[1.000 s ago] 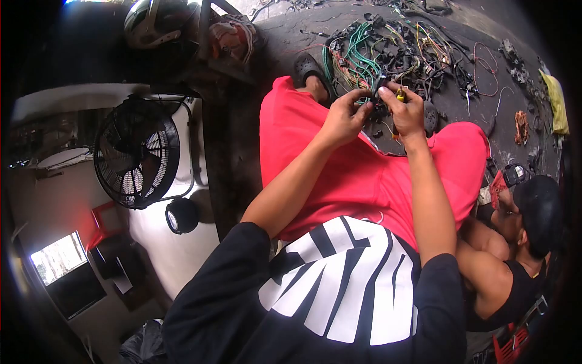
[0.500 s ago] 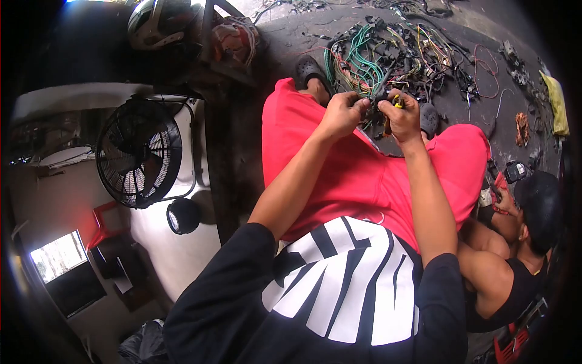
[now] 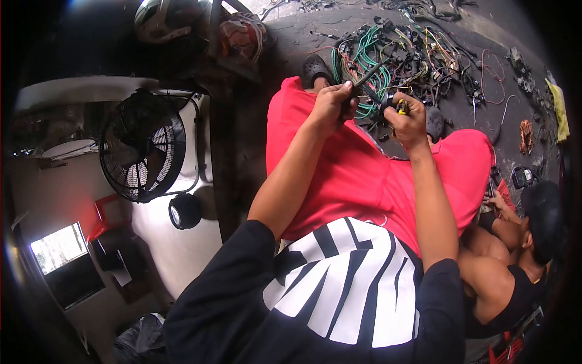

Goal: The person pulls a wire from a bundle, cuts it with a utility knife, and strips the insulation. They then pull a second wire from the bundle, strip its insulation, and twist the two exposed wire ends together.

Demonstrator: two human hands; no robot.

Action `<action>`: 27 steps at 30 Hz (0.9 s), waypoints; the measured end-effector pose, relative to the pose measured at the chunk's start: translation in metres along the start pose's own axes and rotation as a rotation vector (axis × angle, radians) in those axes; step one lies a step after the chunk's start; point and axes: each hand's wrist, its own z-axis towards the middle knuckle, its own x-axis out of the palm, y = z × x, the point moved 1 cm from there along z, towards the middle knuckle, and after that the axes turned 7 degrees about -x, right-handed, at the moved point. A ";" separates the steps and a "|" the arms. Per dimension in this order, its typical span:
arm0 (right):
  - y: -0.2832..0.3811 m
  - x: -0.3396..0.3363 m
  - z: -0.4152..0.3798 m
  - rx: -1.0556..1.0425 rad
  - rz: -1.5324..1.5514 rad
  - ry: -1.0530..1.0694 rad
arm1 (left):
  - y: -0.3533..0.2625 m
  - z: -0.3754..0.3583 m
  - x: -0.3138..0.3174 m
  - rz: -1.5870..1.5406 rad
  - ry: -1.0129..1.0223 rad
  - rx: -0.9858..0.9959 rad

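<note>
1. Two hands grip: the left hand (image 3: pixel 334 104) pinches a dark tube (image 3: pixel 371 73); the right hand (image 3: pixel 407 121) curls round a yellow tool (image 3: pixel 402 108).
2. Wires (image 3: pixel 418 57) lie just past them.
3. Best hold tight.

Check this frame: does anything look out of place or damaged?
Yes: the multicoloured wire tangle sprawls loosely across the floor and dark scraps lie strewn to its right, which looks messy; wire damage can't be judged.

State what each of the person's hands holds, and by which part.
Left hand: a dark, slender strip, gripped toward its near end. Right hand: a yellow-and-black tool; which part it grips cannot be told.
</note>
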 end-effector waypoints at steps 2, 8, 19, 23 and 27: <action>-0.008 -0.003 0.001 -0.006 -0.028 0.000 | 0.001 -0.005 0.005 -0.174 0.103 -0.083; -0.049 -0.005 0.002 0.011 -0.402 -0.031 | 0.013 -0.015 0.018 -0.377 0.278 -0.212; -0.075 -0.015 -0.012 0.411 -1.016 0.144 | -0.005 -0.037 0.057 -0.190 0.608 0.021; -0.055 -0.016 -0.001 0.336 -1.114 0.023 | 0.003 -0.017 0.031 0.110 0.284 0.187; -0.053 -0.021 0.001 0.138 -1.174 -0.068 | 0.000 -0.009 0.021 0.215 0.126 0.212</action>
